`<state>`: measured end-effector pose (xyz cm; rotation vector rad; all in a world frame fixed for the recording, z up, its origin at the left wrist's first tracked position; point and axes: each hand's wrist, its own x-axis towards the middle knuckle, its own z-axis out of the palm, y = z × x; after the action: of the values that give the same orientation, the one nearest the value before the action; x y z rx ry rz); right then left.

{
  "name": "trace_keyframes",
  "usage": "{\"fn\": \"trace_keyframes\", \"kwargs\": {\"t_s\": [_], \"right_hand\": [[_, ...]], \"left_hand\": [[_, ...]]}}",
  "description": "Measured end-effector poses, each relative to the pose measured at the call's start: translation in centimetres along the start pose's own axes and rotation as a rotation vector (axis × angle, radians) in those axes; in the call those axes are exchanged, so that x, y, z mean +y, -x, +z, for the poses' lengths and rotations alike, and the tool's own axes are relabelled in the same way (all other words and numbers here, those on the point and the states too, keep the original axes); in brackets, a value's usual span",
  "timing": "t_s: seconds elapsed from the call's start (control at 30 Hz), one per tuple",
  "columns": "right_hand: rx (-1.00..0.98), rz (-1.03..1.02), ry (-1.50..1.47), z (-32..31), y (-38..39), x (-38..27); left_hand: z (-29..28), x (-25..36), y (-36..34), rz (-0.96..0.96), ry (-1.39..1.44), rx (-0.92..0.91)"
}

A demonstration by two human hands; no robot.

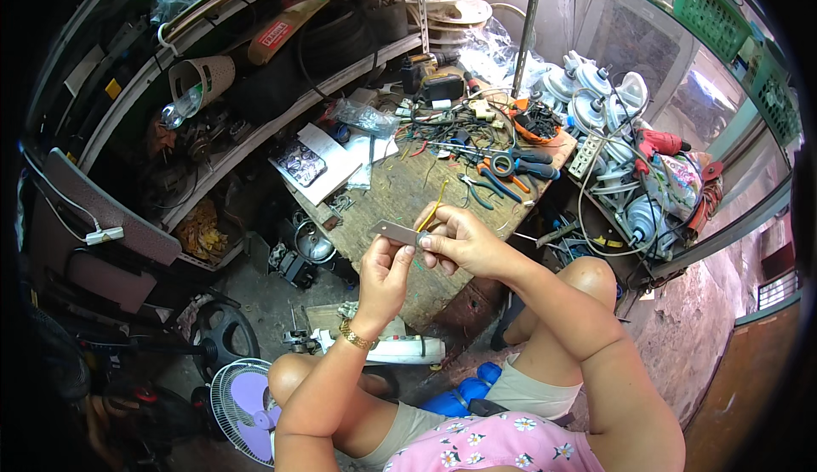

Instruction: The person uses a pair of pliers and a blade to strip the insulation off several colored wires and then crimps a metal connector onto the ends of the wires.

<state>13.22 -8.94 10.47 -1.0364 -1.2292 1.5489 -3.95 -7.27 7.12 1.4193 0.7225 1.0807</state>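
Strip (395, 233), one, in grip of left hand (387, 272) and right hand (458, 238), plus one yellow wire (437, 201) in the latter.

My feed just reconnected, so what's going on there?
A person's left hand and right hand hold a flat strip above the near part of a wooden table. A yellow wire pokes up from the right hand. Small blue-handled pliers lie farther back on the table, to the right.

Pliers (482, 202) on table (400, 186) beyond strip (397, 233)
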Motion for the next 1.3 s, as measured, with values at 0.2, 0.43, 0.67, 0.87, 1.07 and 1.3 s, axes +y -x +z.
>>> {"fn": "trace_keyframes", "kwargs": {"t_s": [0.2, 0.43, 0.67, 0.87, 1.07, 1.3], "right_hand": [[0.005, 0.006, -0.009, -0.1, -0.1, 0.0], [-0.001, 0.005, 0.01, -0.3, 0.0, -0.2], [0.026, 0.013, 0.032, -0.5, 0.1, -0.3], [0.011, 0.008, 0.042, -1.4, 0.2, -0.9], [0.027, 0.011, 0.033, -1.7, 0.2, -1.1], [0.055, 0.003, 0.024, -2.2, 0.2, -1.3]], "left_hand": [[-0.1, 0.2, 0.1, -0.001, 0.002, -0.013], [0.0, -0.1, 0.1, 0.009, 0.032, 0.004], [0.1, 0.4, 0.5, -0.039, 0.042, 0.013], [0.2, 0.6, 0.7, -0.091, 0.054, 0.003], [0.3, 0.8, 0.7, -0.099, 0.091, -0.009], [0.1, 0.9, 1.0, -0.149, 0.128, -0.031]]}}
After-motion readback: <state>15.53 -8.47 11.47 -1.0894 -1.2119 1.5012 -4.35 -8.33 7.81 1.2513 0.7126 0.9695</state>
